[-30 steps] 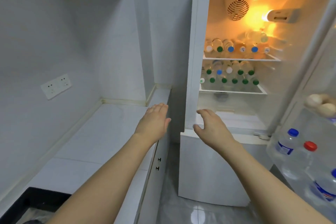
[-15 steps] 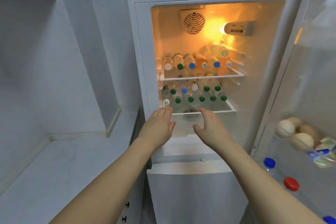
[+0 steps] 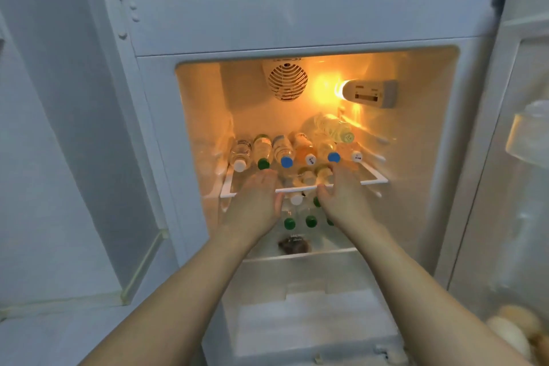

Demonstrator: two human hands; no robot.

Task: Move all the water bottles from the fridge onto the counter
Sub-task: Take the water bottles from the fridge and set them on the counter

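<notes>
The open fridge (image 3: 297, 21) is lit inside. Several water bottles lie on their sides on the upper shelf (image 3: 375, 180), caps toward me: a white-capped one (image 3: 240, 154), a green-capped one (image 3: 262, 151), a blue-capped one (image 3: 283, 150). One more bottle (image 3: 334, 128) lies on top at the right. Several green-capped bottles (image 3: 310, 218) lie on the lower shelf. My left hand (image 3: 255, 202) and my right hand (image 3: 344, 196) reach in at the front edge of the upper shelf, fingers straight or relaxed, holding nothing.
The white counter (image 3: 44, 336) lies at the lower left beside the fridge. The open fridge door (image 3: 523, 187) stands at the right, with eggs (image 3: 517, 327) in its rack. A clear drawer (image 3: 303, 273) sits below the shelves.
Both hands have moved forward and up into the fridge, from below the lower shelf to the front of the upper shelf. The view has come closer to the fridge.
</notes>
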